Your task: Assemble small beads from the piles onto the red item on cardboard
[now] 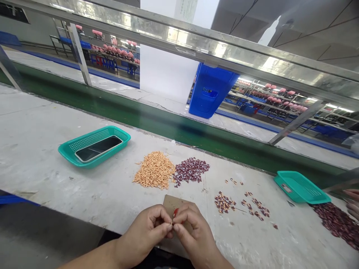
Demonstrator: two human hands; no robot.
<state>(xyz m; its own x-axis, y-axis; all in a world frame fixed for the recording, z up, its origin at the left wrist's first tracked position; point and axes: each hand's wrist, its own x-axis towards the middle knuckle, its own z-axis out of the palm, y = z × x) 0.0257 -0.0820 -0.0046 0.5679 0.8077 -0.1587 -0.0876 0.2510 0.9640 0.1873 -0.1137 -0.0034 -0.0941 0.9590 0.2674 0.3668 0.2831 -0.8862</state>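
My left hand [144, 233] and my right hand [195, 235] meet at the table's near edge, thumbs and forefingers pinched together. Between the fingertips is a tiny pale piece, too small to name. Something red [175, 212] shows by my right forefinger, mostly hidden. Beneath both hands lies a brown cardboard piece [170, 201]. Just beyond it are a heap of small orange-tan pieces [154, 170] and, touching its right side, a heap of dark purple pieces [192, 170]. Clusters of two-toned purple and orange pieces [224, 203] are spread to the right.
A green basket [66, 151] holding a phone-like dark panel [98, 148] stands left. Another green basket [297, 186] is at right, beside a dark red heap [336, 224] and another person's hand [352, 203]. A green belt [157, 117], metal rail [168, 31] and blue bin [211, 89] lie beyond.
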